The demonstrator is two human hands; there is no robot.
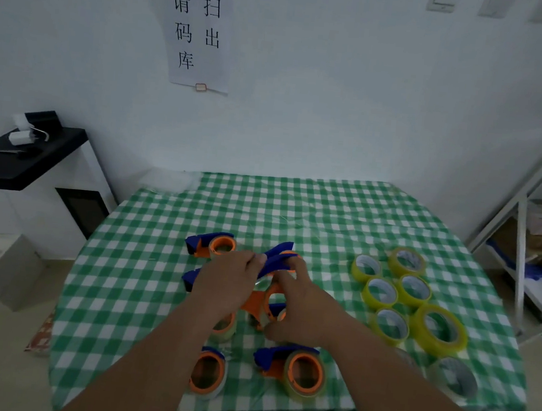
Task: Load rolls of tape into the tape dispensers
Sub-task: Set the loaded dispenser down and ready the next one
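Observation:
Both my hands hold one orange-and-blue tape dispenser (pixel 275 265) above the middle of the green checked table (pixel 328 211). My left hand (pixel 226 280) grips its blue top from the left. My right hand (pixel 299 310) curls around its orange body from the right. Whether a roll sits inside it is hidden by my fingers. Loaded dispensers lie around: one at the back (pixel 211 244), one at the front right (pixel 296 372) and one at the front left (pixel 207 371). Several yellow tape rolls (pixel 413 290) lie in a cluster to the right.
Two paler rolls (pixel 455 378) lie near the table's front right corner. A white metal shelf (pixel 525 230) stands to the right. A black-topped white cabinet (pixel 25 161) stands to the left. A paper sign (pixel 197 29) hangs on the wall behind.

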